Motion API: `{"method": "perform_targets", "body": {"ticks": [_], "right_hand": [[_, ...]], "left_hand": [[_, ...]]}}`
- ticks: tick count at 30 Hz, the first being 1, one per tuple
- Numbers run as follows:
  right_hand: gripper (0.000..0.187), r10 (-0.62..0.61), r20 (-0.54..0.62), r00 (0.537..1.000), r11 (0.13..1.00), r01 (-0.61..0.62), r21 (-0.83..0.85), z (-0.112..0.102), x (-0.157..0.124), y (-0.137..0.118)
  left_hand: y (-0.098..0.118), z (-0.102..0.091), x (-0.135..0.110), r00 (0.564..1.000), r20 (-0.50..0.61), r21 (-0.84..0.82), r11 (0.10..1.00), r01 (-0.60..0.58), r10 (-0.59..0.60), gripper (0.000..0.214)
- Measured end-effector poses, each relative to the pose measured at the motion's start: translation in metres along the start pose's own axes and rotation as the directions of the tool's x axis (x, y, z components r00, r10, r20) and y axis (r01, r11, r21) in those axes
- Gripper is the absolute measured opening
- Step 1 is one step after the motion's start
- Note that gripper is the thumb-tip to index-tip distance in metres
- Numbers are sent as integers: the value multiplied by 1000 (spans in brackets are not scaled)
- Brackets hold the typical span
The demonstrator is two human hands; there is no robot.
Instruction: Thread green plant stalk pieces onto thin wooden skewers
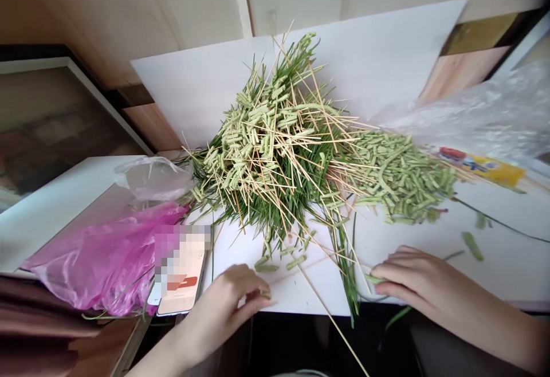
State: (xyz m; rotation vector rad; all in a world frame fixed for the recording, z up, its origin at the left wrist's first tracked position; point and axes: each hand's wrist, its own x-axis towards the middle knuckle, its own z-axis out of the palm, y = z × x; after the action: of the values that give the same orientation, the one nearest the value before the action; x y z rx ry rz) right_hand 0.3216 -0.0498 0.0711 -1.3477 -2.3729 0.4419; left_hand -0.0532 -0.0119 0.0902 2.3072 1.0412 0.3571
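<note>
My left hand [234,297] is over the table's front edge, with thumb and fingers pinched on a short pale-green piece [267,295]. Farther right, my right hand [408,279] has its fingertips closed on another pale-green piece [375,279]. Between the hands, a thin wooden skewer [330,307] slants out past the front edge. Long dark-green blades like chives [347,274] hang near it. Behind stands a big heap of such blades, many wooden skewers [283,177] and bundled pale-green pieces [253,130]. A loose pile of cut pale-green pieces [399,176] spreads to its right.
At left lie a pink plastic bag [107,251], a clear bag [154,177] and a phone [184,274] with a lit screen. Clear plastic wrap [485,108] and a yellow packet [485,166] are at right. White boards [365,62] lean on the wall.
</note>
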Motion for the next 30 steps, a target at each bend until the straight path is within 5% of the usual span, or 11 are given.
{"method": "perform_targets", "body": {"ticks": [5,9,13,16,19,23,25,27,30], "right_hand": [[34,-61,201,978,997,71,-43,23,21,-28],[33,-68,205,976,997,72,-14,25,24,-37],[33,-17,212,977,999,8,43,21,18,-31],[35,-2,238,971,997,-15,71,19,18,-30],[34,-8,223,975,996,-12,89,19,22,-33],[35,-4,153,988,986,-22,163,21,31,-42],[36,46,128,991,962,-78,260,24,38,-50],[34,99,179,979,890,-167,425,28,48,-61],[29,102,323,941,715,-294,634,34,64,-76]], "left_hand": [[-16,10,38,968,-195,384,920,-71,157,9],[-38,3,38,937,-304,408,912,-34,171,22],[-75,-28,10,868,-497,258,951,173,-23,35],[-107,-49,-9,760,-608,118,920,375,-231,48],[-124,-57,-20,710,-636,24,912,410,-302,54],[-101,-48,-23,713,-646,-74,953,295,-271,44],[-69,-34,-18,792,-599,-11,990,142,-120,34],[-34,-19,-9,908,-410,107,993,-50,90,30],[-2,-3,10,924,-247,224,945,-239,293,36]]}}
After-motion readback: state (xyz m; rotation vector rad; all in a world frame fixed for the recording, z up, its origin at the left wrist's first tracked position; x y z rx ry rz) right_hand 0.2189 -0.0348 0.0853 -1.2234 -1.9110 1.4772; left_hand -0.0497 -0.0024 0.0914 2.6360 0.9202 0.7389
